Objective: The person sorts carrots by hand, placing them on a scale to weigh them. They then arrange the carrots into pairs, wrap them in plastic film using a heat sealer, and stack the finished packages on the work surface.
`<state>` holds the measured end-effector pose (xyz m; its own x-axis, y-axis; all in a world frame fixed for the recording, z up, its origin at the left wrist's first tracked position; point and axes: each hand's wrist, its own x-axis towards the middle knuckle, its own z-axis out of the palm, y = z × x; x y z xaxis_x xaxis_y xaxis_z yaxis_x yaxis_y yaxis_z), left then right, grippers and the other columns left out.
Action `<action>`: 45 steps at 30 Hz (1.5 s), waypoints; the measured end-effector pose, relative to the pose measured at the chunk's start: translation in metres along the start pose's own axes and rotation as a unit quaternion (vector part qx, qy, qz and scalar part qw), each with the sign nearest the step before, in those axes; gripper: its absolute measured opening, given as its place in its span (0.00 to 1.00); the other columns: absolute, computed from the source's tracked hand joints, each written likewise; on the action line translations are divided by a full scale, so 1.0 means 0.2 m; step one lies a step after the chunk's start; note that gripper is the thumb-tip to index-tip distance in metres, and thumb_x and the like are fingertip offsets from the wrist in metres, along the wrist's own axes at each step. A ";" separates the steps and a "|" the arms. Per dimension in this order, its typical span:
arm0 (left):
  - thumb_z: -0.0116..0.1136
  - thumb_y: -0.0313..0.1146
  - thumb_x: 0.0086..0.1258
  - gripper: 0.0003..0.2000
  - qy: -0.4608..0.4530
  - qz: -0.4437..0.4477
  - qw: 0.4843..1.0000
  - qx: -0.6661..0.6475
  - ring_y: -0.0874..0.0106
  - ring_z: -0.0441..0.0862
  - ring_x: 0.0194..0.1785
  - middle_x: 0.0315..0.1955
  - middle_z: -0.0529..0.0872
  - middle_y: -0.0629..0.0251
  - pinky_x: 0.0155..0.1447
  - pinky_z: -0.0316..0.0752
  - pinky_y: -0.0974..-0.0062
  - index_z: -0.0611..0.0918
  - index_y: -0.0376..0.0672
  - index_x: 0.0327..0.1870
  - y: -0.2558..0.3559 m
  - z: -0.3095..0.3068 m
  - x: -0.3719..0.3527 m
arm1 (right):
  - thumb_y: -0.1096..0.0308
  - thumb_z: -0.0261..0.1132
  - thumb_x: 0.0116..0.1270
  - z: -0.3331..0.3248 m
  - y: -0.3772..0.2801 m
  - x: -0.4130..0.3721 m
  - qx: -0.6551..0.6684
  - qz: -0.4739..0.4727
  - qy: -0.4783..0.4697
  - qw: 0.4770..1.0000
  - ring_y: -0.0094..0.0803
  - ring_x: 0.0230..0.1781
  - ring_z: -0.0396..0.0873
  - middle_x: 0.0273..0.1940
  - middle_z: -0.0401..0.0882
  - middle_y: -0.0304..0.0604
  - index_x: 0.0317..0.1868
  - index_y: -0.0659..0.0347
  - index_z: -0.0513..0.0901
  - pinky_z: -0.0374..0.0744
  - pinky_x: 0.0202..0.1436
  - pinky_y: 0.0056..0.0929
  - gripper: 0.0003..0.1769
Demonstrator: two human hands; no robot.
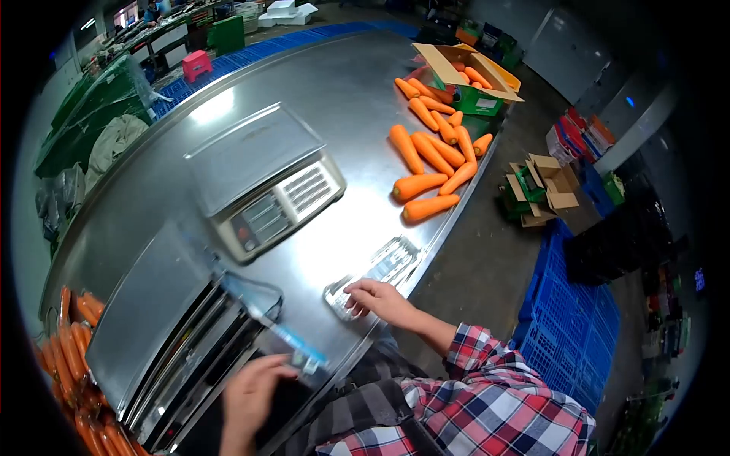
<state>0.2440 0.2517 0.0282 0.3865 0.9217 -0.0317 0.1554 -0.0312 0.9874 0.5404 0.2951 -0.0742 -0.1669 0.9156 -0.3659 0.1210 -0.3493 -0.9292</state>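
Packaging of clear, shiny plastic (395,258) lies on the steel table (357,83), close to the edge on our side; we cannot tell whether it is trays or bags. Our right hand (380,302) is over its nearer end, fingers loosely curled, and we cannot tell whether they grip or only touch it. Our left hand (255,391) is blurred, fingers bent, just beside a thin plastic strip with blue print (298,343); whether it is pinching that strip we cannot tell. Both arms reach in from our body, where we see a checked shirt (487,380) in red, white and navy.

Next to the left hand we have a machine with a flat grey panel (152,304) and dark slots along its side. Beyond the packaging stands a weighing scale (255,156) with a metal plate and a keypad. Loose carrots (407,148) lie in a group near the table edge, and behind them an open green carton (475,102) holds more. At the lower left we see carrots in clear bags (68,357).

Farther out, on the right, we find open cardboard boxes (561,178), a blue pallet (570,327) and a black container (623,235); across the table, a pink stool (197,65).
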 end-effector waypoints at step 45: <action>0.63 0.32 0.55 0.14 -0.036 0.022 0.917 0.396 0.61 0.72 0.60 0.53 0.79 0.65 0.63 0.64 0.60 0.84 0.54 0.45 -0.70 0.75 1.14 | 0.60 0.65 0.52 -0.87 -0.62 1.53 -0.320 -0.365 0.077 0.871 0.50 0.43 0.72 0.37 0.74 0.53 0.43 0.65 0.78 0.73 0.48 0.41 0.20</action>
<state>0.4461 0.4088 -0.1406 0.4630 0.8858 -0.0327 0.7393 -0.3655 0.5656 0.6453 0.6545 -0.0611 -0.3008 0.8803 0.3670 0.5664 0.4745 -0.6739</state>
